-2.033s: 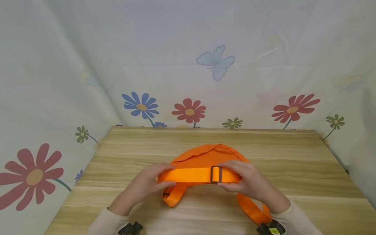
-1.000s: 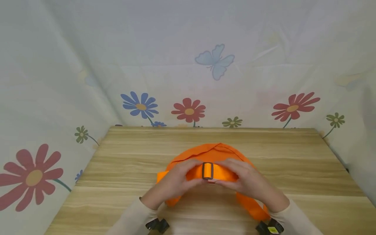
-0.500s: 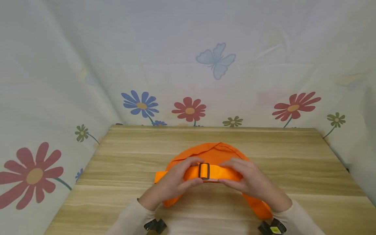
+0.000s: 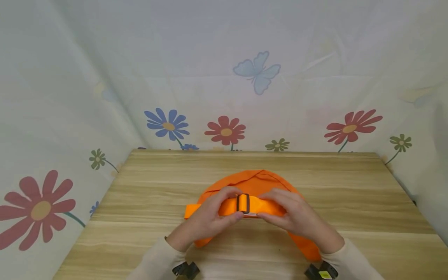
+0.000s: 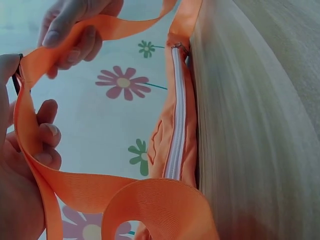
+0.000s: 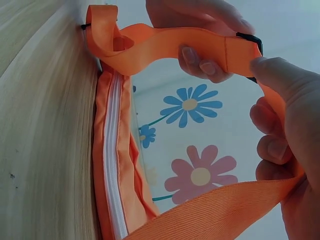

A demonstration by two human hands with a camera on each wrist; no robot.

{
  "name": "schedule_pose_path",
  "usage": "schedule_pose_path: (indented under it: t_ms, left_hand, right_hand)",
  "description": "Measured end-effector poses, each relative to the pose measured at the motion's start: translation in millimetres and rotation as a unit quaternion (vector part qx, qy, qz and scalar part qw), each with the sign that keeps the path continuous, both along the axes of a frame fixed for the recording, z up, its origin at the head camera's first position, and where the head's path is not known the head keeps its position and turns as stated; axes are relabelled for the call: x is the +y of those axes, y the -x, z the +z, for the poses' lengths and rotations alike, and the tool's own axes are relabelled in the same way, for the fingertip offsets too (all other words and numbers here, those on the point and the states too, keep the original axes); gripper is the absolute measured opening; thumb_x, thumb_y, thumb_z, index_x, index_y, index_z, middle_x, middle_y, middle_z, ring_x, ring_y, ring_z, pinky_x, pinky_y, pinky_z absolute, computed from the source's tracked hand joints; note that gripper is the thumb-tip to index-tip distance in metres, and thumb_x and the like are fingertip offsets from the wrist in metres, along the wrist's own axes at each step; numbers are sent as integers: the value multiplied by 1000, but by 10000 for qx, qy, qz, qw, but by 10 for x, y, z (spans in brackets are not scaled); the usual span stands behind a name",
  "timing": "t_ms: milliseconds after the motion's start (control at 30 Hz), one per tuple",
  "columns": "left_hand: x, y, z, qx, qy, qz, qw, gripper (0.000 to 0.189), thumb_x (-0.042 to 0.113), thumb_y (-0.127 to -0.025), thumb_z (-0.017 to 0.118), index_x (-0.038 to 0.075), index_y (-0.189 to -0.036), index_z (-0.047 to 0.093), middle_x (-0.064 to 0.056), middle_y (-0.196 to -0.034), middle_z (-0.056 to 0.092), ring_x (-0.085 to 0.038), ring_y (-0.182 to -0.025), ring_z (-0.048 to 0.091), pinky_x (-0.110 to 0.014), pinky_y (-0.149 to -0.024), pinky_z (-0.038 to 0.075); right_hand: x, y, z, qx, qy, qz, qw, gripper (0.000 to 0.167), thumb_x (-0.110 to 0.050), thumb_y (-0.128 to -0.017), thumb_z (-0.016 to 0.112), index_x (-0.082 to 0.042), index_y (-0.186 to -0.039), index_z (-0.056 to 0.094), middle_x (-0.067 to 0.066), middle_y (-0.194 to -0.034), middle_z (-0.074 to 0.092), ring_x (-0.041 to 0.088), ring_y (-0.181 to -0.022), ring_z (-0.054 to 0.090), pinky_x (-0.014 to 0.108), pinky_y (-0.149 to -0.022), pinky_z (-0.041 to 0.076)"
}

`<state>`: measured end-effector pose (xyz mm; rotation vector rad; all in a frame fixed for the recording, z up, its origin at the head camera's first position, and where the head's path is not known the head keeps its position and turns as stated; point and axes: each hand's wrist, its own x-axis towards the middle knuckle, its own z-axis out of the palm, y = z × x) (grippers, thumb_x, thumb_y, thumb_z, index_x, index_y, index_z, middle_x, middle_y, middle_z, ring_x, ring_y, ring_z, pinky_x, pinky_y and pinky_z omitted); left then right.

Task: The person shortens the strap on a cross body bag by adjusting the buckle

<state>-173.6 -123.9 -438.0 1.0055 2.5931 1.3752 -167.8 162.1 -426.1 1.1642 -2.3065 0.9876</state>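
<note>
An orange waist bag (image 4: pixel 260 184) lies on the wooden table, its white zipper (image 5: pixel 178 117) running along one edge in both wrist views. Above it, both hands hold up a length of its orange strap (image 4: pixel 228 207). My left hand (image 4: pixel 207 218) pinches the strap just left of a black slide buckle (image 4: pixel 248 203), thumb at the buckle's lower edge. On the buckle's other side, my right hand (image 4: pixel 297 214) grips the webbing between thumb and fingers. A loose strap end (image 4: pixel 191 210) sticks out beyond the left wrist, and another part hangs below the right hand.
The wooden table (image 4: pixel 157 175) reaches to a pale cloth backdrop (image 4: pixel 196 89) printed with flowers and a butterfly. Black wrist devices (image 4: pixel 186 269) sit on both sleeves near the front of the view.
Over two seconds my left hand has moved right along the strap, up to the buckle. The buckle has shifted slightly left. Since half a second ago, hands and bag have hardly moved.
</note>
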Motion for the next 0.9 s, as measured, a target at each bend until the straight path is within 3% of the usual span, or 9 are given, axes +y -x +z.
schedule_pose_path:
  t_ms: [167, 267, 400, 600, 767, 900]
  left_hand:
    - [25, 7, 24, -80, -152, -168, 9997, 45, 38, -101, 77, 26, -139, 56, 8, -127, 67, -12, -107, 64, -30, -94, 59]
    - [50, 11, 30, -139, -126, -235, 9995, 43, 40, -100, 77, 27, -137, 57, 9, -123, 66, -11, -102, 63, -28, -89, 58]
    - [64, 4, 21, -69, -28, -202, 9998, 41, 40, -101, 76, 25, -136, 60, 10, -124, 67, -10, -103, 62, -28, -90, 58]
    - [7, 3, 31, -46, -53, 34, 10000, 40, 38, -101, 76, 25, -136, 65, 11, -128, 69, -11, -111, 63, -31, -98, 58]
    - [-91, 6, 34, 112, -184, 188, 9996, 41, 30, -99, 79, 20, -137, 66, 5, -128, 71, -14, -111, 64, -32, -97, 58]
    - [-117, 12, 15, 327, -279, 114, 9990, 42, 26, -98, 79, 18, -137, 65, 2, -126, 73, -13, -107, 64, -30, -93, 58]
  right_hand:
    - [-70, 15, 19, 276, 41, 226, 9994, 36, -43, -100, 75, -13, -119, 75, -2, -107, 76, 10, -89, 66, 15, -81, 56]
    - [-112, 20, 27, 342, -70, 306, 9989, 34, -34, -96, 84, -12, -120, 75, -3, -107, 76, 11, -90, 67, 17, -84, 57]
    - [-134, 13, 22, 122, -257, 278, 9992, 39, -24, -89, 91, -12, -122, 74, -4, -108, 76, 10, -91, 67, 22, -82, 61]
    - [-35, 5, 16, -233, -425, -24, 9988, 45, -23, -87, 92, -11, -127, 74, -4, -115, 77, 10, -97, 69, 29, -83, 63]
    - [79, 9, 22, -10, -559, -251, 9981, 46, -28, -90, 90, -14, -131, 73, -5, -120, 76, 13, -104, 71, 37, -89, 64]
    - [91, 13, 16, 152, -558, -134, 9982, 42, -39, -97, 81, -15, -131, 73, -6, -118, 75, 10, -99, 68, 31, -86, 62]
